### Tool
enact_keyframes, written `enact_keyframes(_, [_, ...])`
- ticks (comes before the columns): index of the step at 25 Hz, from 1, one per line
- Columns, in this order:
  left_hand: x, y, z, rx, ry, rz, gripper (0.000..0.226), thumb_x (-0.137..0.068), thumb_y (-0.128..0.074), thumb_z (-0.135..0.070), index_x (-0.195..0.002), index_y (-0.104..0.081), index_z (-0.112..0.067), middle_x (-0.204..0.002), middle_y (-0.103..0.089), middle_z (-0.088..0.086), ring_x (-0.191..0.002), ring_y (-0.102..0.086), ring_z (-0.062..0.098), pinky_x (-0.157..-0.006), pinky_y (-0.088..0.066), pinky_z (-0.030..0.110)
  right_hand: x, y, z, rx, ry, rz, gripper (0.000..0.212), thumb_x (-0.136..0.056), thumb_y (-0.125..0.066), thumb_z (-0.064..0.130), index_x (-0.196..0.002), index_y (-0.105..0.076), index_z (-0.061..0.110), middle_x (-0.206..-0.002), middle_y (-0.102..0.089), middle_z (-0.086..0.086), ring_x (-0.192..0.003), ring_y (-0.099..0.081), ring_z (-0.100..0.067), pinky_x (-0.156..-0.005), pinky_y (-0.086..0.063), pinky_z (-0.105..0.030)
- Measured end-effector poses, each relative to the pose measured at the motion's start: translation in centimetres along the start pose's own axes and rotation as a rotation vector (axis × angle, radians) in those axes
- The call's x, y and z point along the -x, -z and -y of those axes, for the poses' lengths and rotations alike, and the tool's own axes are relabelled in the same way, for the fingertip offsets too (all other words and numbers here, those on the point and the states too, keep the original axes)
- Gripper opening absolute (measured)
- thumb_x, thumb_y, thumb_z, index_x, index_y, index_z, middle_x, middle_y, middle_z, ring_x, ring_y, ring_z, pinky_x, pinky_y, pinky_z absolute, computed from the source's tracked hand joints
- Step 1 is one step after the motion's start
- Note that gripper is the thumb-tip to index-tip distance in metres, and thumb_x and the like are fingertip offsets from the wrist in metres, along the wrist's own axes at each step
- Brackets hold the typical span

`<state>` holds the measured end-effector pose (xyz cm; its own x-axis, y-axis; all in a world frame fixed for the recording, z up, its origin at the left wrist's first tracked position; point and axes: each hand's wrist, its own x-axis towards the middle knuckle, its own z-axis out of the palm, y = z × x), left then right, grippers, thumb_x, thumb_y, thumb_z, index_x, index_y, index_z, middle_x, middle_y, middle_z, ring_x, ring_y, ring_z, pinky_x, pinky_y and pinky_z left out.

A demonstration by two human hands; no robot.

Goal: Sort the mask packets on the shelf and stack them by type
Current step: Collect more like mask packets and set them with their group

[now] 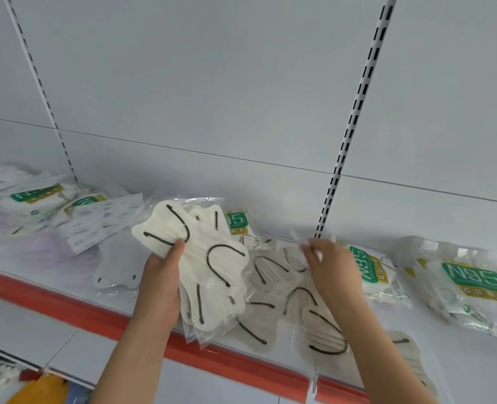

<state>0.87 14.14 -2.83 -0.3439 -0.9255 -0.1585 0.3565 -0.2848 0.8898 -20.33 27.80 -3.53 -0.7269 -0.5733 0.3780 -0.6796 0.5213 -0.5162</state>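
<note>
My left hand [165, 275] grips a bunch of clear packets of cream masks with black ear loops [209, 258], lifted above the white shelf [52, 275]. More packets of the same cream kind [273, 275] lie loose on the shelf beneath and to the right. My right hand [329, 263] pinches the clear edge of one of these loose packets [299, 246]. Green-labelled N95 packets lie at the right [474, 281], beside my right hand [369, 266] and at the far left [37, 196]. White printed flat packets [104, 220] and pale lilac masks [55, 252] lie at the left.
An orange-red strip [66, 304] runs along the shelf's front edge. Two slotted uprights [352, 126] [40, 91] stand against the grey back panel. Below the shelf at the lower left show hanging goods and a yellow item [43, 389].
</note>
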Motion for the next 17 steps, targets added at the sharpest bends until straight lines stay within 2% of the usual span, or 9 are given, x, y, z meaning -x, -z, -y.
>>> enact_keyframes(2, [0.1,-0.3,0.1,0.034,0.057,0.050,0.022,-0.099,-0.059,-0.024,-0.119,-0.066,-0.016,-0.108,-0.075,0.004,-0.091,-0.072,0.015,-0.066,-0.056,0.028,-0.3,1.0,2.4,-0.210,0.174,-0.280,0.021,-0.097,-0.060,0.031,-0.102,-0.075,0.017,-0.096,-0.066,0.002,-0.090,-0.058,-0.026,-0.065,-0.043,-0.032])
enact_keyframes(3, [0.4,-0.6,-0.1,0.051,0.103,0.089,0.022,-0.100,-0.058,-0.023,-0.119,-0.065,-0.014,-0.105,-0.075,0.005,-0.088,-0.071,0.013,-0.060,-0.056,0.023,-0.2,1.6,4.2,-0.300,0.310,-0.325,0.021,-0.098,-0.060,0.031,-0.107,-0.075,0.020,-0.096,-0.061,0.004,-0.085,-0.056,-0.020,-0.063,-0.043,-0.031])
enact_keyframes(5, [1.0,-1.0,-0.5,0.101,0.162,0.198,0.014,-0.102,-0.055,-0.015,-0.109,-0.066,-0.013,-0.089,-0.074,0.008,-0.075,-0.070,0.002,-0.054,-0.052,0.016,0.4,2.5,7.4,-0.360,0.647,-0.268,0.024,-0.098,-0.059,0.029,-0.118,-0.072,0.024,-0.101,-0.059,0.005,-0.080,-0.056,-0.014,-0.062,-0.047,-0.028])
enact_keyframes(7, [1.4,-1.4,-1.5,0.100,0.286,0.350,0.026,-0.105,-0.042,-0.005,-0.086,-0.058,-0.014,-0.068,-0.057,0.013,-0.051,-0.060,-0.010,-0.049,-0.043,0.007,1.6,1.5,8.5,-0.273,0.920,-0.090,0.032,-0.093,-0.062,0.011,-0.120,-0.071,0.024,-0.113,-0.063,0.001,-0.095,-0.059,-0.016,-0.070,-0.051,-0.029])
enact_keyframes(8, [1.2,-1.6,-1.5,0.039,0.290,0.353,0.029,-0.106,-0.040,-0.010,-0.083,-0.057,-0.010,-0.067,-0.054,0.016,-0.050,-0.061,-0.009,-0.051,-0.044,0.006,2.1,0.2,7.8,-0.211,0.987,0.017,0.041,-0.087,-0.063,-0.001,-0.118,-0.072,0.024,-0.119,-0.064,0.001,-0.106,-0.058,-0.018,-0.078,-0.053,-0.031])
enact_keyframes(10, [0.7,-1.7,-1.4,0.029,0.281,0.407,0.050,-0.103,-0.041,-0.047,-0.113,-0.068,-0.006,-0.097,-0.072,0.019,-0.089,-0.074,0.012,-0.076,-0.057,0.030,2.7,-2.4,5.3,-0.142,0.987,0.199,0.054,-0.076,-0.056,-0.011,-0.110,-0.075,0.026,-0.127,-0.065,0.007,-0.125,-0.052,-0.018,-0.094,-0.051,-0.040])
enact_keyframes(12, [0.4,-1.1,-1.2,0.103,0.316,0.435,0.067,-0.095,-0.035,-0.068,-0.128,-0.065,-0.018,-0.123,-0.071,0.014,-0.114,-0.068,0.030,-0.093,-0.051,0.049,3.0,-3.6,3.2,-0.189,0.856,0.314,0.056,-0.074,-0.048,-0.009,-0.103,-0.076,0.030,-0.130,-0.063,0.017,-0.134,-0.046,-0.011,-0.103,-0.046,-0.041])
enact_keyframes(15, [0.5,-1.2,-0.2,-0.012,0.187,0.441,0.046,-0.095,-0.051,-0.047,-0.129,-0.063,-0.018,-0.122,-0.072,0.011,-0.113,-0.069,0.028,-0.093,-0.052,0.049,3.2,-2.6,3.0,-0.300,0.694,0.354,0.052,-0.076,-0.041,-0.004,-0.097,-0.077,0.028,-0.126,-0.064,0.021,-0.133,-0.046,-0.003,-0.106,-0.045,-0.037])
enact_keyframes(17, [0.6,-1.9,-0.1,-0.110,0.027,0.400,0.031,-0.090,-0.068,-0.031,-0.118,-0.068,-0.018,-0.115,-0.074,0.008,-0.109,-0.070,0.027,-0.096,-0.052,0.051,3.2,-1.2,3.6,-0.325,0.642,0.237,0.046,-0.081,-0.047,-0.002,-0.103,-0.074,0.027,-0.124,-0.063,0.019,-0.127,-0.048,-0.003,-0.103,-0.045,-0.037])
